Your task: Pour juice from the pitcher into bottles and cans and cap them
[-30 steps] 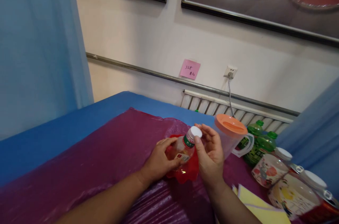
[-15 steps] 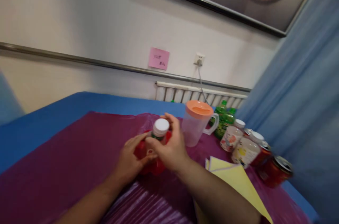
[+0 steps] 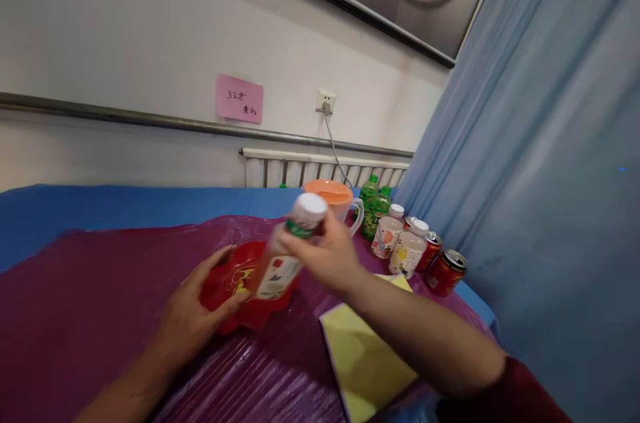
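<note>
My right hand [image 3: 327,249] is wrapped round the upper part of a drink bottle [image 3: 280,271] with a white cap, a green neck band and a reddish-brown lower part. The bottle leans, its cap towards the right, in front of a red scalloped dish [image 3: 233,323] with a yellow pattern inside. My left hand [image 3: 200,299] is at the dish's left side, thumb and fingers spread apart; its thumb tip lies close to the bottle's base. Whether it presses on the dish, I cannot tell.
Behind the bottle stands a pitcher with an orange lid [image 3: 330,192]. To the right are green bottles [image 3: 376,213], white-capped bottles [image 3: 407,251] and red cans [image 3: 447,274]. Yellow paper [image 3: 365,359] lies under my right forearm on the purple sheet [image 3: 100,303]. A blue curtain [image 3: 540,163] hangs at right.
The bottle, held upright between both hands over the dish, is now tilted and in my right hand only. My left hand has come away from it. The view has turned right.
</note>
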{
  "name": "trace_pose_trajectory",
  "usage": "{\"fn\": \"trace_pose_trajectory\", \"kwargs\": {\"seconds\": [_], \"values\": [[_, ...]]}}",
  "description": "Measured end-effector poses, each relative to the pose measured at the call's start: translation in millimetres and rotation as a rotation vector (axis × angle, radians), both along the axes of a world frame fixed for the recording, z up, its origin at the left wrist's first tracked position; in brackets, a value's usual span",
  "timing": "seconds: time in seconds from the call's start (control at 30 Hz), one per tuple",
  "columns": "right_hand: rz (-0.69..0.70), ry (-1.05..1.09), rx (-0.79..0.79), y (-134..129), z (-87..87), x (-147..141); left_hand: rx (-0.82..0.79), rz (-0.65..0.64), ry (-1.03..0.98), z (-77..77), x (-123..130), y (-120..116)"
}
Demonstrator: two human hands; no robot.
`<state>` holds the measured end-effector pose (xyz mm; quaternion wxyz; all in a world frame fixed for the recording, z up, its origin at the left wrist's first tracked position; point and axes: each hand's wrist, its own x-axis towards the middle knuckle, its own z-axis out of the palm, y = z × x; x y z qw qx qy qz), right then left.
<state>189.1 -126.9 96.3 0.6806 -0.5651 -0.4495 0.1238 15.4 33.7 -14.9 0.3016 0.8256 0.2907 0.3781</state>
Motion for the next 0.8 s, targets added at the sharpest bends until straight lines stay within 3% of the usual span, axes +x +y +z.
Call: {"fn": "trace_pose_trajectory", "kwargs": {"seconds": [0.1, 0.2, 0.37, 0.5, 0.8], "values": [[-0.178, 0.009, 0.050, -60, 13.0, 36, -0.018, -0.011, -0.019, 7.2, 1, -7], [-0.461, -0.047, 0.052, -123, 14.8, 75, -0.051, 0.003, -0.038, 14.3, 3, -13], [-0.850, -0.245, -0.280, -197, -15.7, 132, -0.046, 0.040, -0.056, 17.1, 4, -14], [-0.999, -0.306, -0.483, -219, -45.7, 158, -0.041, 0.043, -0.061, 13.6, 4, -10], [-1.108, -0.253, -0.604, -214, -81.1, 167, -0.135, 0.015, -0.150, 15.4, 4, -13]]}}
